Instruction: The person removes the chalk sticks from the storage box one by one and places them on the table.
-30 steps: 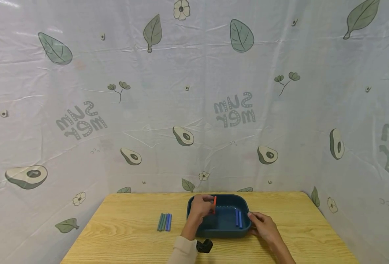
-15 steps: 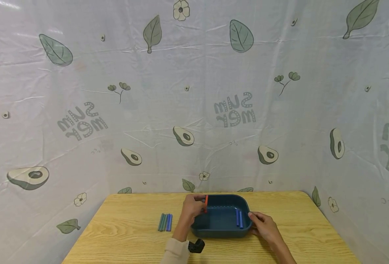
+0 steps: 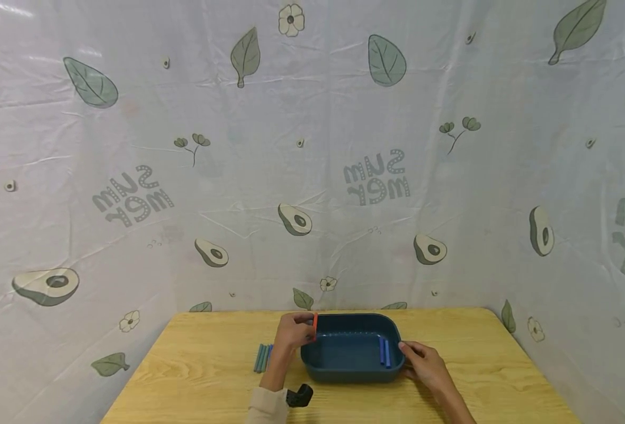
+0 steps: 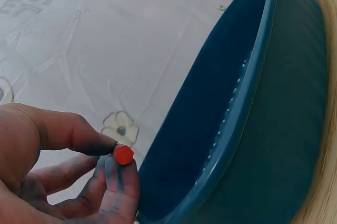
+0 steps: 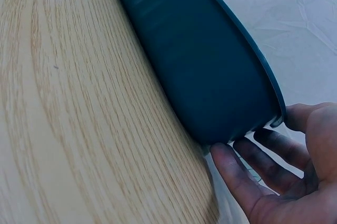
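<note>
My left hand [image 3: 293,330] pinches a red crayon-like stick [image 3: 315,327] between thumb and fingertips, above the left end of a dark blue basin [image 3: 352,375]. In the left wrist view the red stick's hexagonal end [image 4: 123,154] faces the camera, and dark smudges mark the fingers. My right hand [image 3: 425,365] grips the basin's right end. The right wrist view shows its thumb [image 5: 299,116] at the rim and its fingertips against the outer wall. Two blue sticks [image 3: 384,352] lie side by side inside the basin at the right.
On the wooden table [image 3: 196,377], left of the basin, green sticks [image 3: 262,357] lie in a row with blue [image 3: 271,348] beside them, partly hidden by my left forearm. A patterned sheet [image 3: 312,176] hangs behind and around the table.
My left hand has moved left with the red stick, from over the basin's inside to its left end. The right hand, the basin and the blue sticks in it stay put.
</note>
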A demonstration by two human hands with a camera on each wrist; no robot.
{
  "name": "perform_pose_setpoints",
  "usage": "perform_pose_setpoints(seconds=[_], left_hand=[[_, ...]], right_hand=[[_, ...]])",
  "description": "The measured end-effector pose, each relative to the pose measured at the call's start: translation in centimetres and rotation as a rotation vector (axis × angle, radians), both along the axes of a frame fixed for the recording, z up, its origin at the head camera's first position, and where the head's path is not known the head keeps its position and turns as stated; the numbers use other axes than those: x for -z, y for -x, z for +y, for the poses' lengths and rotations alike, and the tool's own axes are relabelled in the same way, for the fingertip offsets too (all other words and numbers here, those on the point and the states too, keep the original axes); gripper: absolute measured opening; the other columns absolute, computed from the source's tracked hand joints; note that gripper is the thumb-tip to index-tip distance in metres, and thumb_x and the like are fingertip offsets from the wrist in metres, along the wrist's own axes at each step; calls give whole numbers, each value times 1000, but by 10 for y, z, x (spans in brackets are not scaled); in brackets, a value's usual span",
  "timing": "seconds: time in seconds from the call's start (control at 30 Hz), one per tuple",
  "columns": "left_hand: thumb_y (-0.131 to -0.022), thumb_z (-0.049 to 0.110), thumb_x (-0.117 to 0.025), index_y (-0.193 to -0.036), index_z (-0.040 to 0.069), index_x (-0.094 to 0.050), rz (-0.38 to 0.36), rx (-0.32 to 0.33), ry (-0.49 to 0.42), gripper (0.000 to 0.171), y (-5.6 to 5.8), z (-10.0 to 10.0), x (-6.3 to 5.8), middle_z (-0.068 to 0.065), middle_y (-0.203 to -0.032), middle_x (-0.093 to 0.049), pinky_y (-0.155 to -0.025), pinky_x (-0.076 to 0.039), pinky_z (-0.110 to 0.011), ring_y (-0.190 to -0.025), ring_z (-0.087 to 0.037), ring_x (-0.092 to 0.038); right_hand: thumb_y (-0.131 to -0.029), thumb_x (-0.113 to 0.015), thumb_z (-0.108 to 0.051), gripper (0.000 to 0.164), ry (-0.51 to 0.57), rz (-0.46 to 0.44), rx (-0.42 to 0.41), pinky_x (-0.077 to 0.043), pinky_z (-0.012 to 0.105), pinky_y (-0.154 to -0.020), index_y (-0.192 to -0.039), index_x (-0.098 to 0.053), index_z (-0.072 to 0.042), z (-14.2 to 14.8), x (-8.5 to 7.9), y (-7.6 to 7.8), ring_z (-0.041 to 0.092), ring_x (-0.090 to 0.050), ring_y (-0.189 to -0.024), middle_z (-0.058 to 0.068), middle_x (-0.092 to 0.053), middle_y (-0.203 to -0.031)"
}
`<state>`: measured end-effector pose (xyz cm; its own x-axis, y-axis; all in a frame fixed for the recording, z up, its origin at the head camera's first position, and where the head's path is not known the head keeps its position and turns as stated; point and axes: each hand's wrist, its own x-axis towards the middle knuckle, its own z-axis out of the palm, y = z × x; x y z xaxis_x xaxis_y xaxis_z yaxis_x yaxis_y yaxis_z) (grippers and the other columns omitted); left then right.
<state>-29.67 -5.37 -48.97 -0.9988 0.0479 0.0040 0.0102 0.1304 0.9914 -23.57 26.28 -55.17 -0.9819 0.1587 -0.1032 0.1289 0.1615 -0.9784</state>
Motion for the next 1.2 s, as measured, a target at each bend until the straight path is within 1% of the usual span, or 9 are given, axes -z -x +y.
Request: perform_pose_setpoints(seconds=[0.13, 0.23, 0.37, 0.57, 0.8, 0.93, 1.07, 1.2], left_hand=[[-81, -11, -67, -129, -11, -71, -8, -20, 8, 48, 0, -10, 2, -23, -111, -73, -80, -67, -43, -85, -19, -73], [-81, -11, -66, -130, -13, -69, -3, -23, -1, 49, -1, -17, 2, -26, -112, -73, -78, -67, -41, -84, -19, -73], [-83, -11, -66, -132, -15, -67, -2, -21, -28, 49, -1, -28, 4, -30, -114, -72, -79, -66, -42, -87, -22, -73], [-84, -11, -64, -133, -16, -65, -6, -44, -35, 49, 0, -47, 12, -31, -117, -69, -78, -65, -41, -90, -22, -70], [-87, -10, -63, -136, -17, -63, -11, -58, -15, 49, -4, -66, 23, -31, -121, -67, -79, -65, -41, -93, -28, -71], [-87, -8, -64, -136, -17, -63, -9, -67, 3, 50, -6, -77, 26, -34, -124, -66, -76, -64, -40, -89, -25, -70], [-88, -8, -64, -137, -17, -61, -17, -83, 6, 50, -7, -88, 29, -34, -126, -65, -78, -65, -41, -89, -29, -73], [-90, -9, -64, -139, -19, -58, -27, -89, -17, 50, -8, -98, 32, -35, -127, -63, -80, -66, -41, -94, -32, -74]], right_hand=[[-111, -60, -30, 53, -1, 1, 10, -67, 42, -84, -145, -59, 11, -1, 1, 0, 29, -77, -112, 30, -69, -136], [-111, -61, -29, 52, -7, 10, 16, -67, 42, -83, -144, -60, 12, -1, 2, 1, 29, -77, -111, 30, -70, -135], [-111, -61, -29, 52, -20, 11, 19, -68, 41, -82, -144, -60, 11, 0, 3, 1, 30, -77, -111, 30, -70, -135], [-111, -61, -32, 54, -36, 7, 20, -68, 40, -81, -144, -61, 10, 0, 3, 1, 30, -78, -111, 30, -70, -135], [-111, -61, -30, 52, -37, 12, 20, -68, 40, -82, -145, -61, 10, -1, 3, 0, 31, -77, -112, 30, -69, -136], [-111, -61, -28, 51, -24, 15, 17, -67, 40, -83, -145, -60, 10, -1, 4, -1, 31, -76, -114, 31, -68, -137], [-111, -60, -28, 52, -9, 21, 6, -67, 40, -84, -145, -59, 12, 0, 4, -1, 33, -76, -115, 32, -67, -138], [-111, -60, -29, 53, -4, 16, 2, -67, 40, -84, -145, -58, 12, 1, 4, -1, 34, -75, -117, 32, -67, -139]])
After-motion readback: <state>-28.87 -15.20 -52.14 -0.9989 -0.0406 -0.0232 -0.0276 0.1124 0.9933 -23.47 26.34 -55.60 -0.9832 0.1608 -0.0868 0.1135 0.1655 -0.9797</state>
